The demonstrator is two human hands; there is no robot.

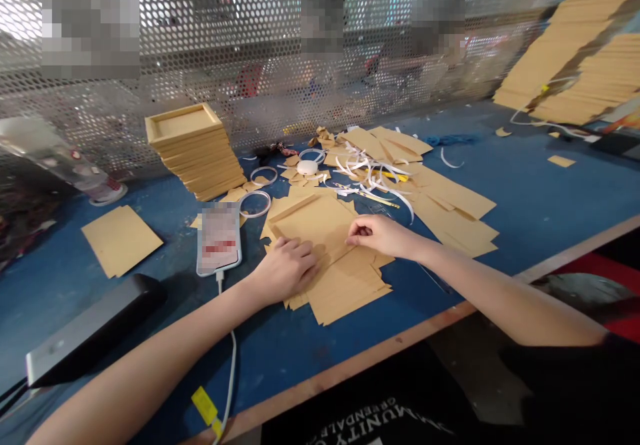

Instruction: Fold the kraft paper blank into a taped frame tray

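Note:
A brown cardboard sheet (325,221) with a folded-up edge along its far left side lies in front of me on other flat brown sheets (345,291). My left hand (287,268) rests on its near left part, palm down, fingers laid on the cardboard. At the sheet's right edge, my right hand (380,237) has thumb and forefinger pinched together; whatever is between them is too small to make out. Left of the sheets lies a phone (219,238) with a white cable (233,358) plugged in.
A stack of shallow cardboard trays (200,155) stands at the back left. Curled white strips (373,175), tape rolls (255,203) and a white round case (307,167) lie beyond the sheets. A black case (100,331) is at left, tall cardboard stacks (560,38) at right, perforated metal screen (200,45) behind.

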